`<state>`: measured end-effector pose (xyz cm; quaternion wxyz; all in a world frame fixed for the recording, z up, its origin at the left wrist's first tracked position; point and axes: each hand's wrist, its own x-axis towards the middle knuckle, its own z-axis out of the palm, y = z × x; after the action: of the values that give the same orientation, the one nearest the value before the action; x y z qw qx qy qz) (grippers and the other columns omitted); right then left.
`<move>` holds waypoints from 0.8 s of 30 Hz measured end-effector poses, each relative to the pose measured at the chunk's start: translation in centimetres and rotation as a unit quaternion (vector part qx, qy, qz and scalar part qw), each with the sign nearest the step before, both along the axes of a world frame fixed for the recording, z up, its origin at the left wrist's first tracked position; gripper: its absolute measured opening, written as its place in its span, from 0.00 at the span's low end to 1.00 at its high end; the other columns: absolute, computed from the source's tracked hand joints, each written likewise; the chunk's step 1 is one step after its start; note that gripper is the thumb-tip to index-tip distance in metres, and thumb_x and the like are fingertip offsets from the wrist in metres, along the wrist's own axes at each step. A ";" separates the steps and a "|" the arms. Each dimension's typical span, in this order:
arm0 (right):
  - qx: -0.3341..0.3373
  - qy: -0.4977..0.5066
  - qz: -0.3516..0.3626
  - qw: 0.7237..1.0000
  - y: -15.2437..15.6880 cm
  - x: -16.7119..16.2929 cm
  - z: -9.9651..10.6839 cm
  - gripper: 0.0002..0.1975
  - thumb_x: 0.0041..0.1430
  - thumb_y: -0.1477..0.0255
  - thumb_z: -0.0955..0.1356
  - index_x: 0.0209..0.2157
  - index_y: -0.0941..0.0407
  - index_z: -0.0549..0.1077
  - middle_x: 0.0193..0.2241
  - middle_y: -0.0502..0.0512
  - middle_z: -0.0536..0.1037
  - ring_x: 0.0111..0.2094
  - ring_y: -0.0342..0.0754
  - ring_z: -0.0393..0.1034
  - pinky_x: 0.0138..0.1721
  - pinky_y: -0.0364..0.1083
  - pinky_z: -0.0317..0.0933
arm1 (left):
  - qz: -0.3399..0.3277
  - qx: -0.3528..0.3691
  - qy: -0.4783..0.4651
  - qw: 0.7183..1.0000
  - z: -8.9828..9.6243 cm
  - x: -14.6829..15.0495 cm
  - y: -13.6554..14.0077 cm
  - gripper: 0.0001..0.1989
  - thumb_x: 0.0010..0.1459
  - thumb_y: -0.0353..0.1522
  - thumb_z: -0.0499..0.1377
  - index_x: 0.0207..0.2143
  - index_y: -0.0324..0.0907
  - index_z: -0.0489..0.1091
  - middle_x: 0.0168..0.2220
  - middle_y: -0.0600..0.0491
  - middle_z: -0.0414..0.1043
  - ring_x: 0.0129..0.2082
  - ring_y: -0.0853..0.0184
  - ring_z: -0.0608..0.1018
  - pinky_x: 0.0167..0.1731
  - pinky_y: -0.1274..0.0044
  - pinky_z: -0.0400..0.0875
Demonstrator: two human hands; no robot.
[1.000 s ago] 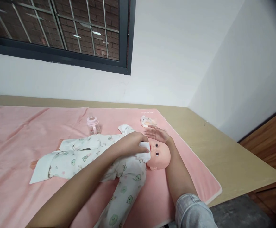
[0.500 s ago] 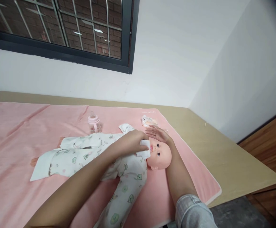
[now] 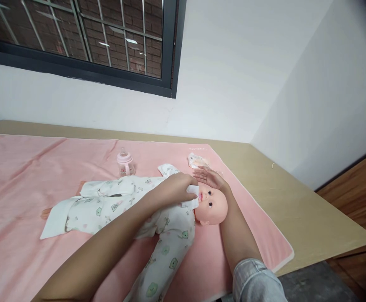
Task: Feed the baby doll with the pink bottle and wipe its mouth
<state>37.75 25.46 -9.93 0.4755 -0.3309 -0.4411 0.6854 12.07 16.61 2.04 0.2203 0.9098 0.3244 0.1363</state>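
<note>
A baby doll in white patterned clothes lies on its back, head to the right. My left hand reaches across its chest and pinches a folded white tissue or cloth at the doll's chin, just below the mouth. Part of the cloth is covered by my fingers. My right hand rests beyond the doll's head with fingers stretched out and nothing visible in them. Its forearm passes around the crown of the head.
A pink blanket lies under the doll on a wooden surface. A pink-topped baby bottle stands behind the doll's body. Near my right fingers is a small clear packet. A white wall with a barred window rises behind.
The cloth in my left hand has shifted very slightly away from the doll's mouth, so more of the lips shows. My right hand stays in place.
</note>
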 end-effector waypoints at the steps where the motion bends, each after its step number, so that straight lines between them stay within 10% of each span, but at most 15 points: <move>1: 0.000 0.000 0.000 1.000 0.0 0.0 0.0 0.17 0.59 0.67 0.67 0.49 0.55 0.70 0.49 0.61 0.78 0.48 0.51 0.75 0.59 0.56 0.62 | 0.002 0.002 -0.001 1.000 0.0 0.0 0.0 0.09 0.50 0.32 0.54 0.22 0.43 0.56 0.20 0.57 0.61 0.21 0.67 0.65 0.22 0.74 0.51; 24: -0.007 -0.001 -0.012 1.000 0.1 -0.1 0.0 0.15 0.59 0.68 0.67 0.48 0.54 0.72 0.46 0.57 0.80 0.49 0.52 0.75 0.59 0.55 0.63 | 0.005 0.063 -0.041 0.997 0.0 0.5 -0.2 0.10 0.53 0.26 0.55 0.35 0.42 0.74 0.35 0.53 0.77 0.34 0.64 0.76 0.30 0.77 0.62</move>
<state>37.66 25.52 -9.94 0.4809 -0.3406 -0.4326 0.6824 12.58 16.42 2.07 0.1747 0.9138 0.3106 0.1947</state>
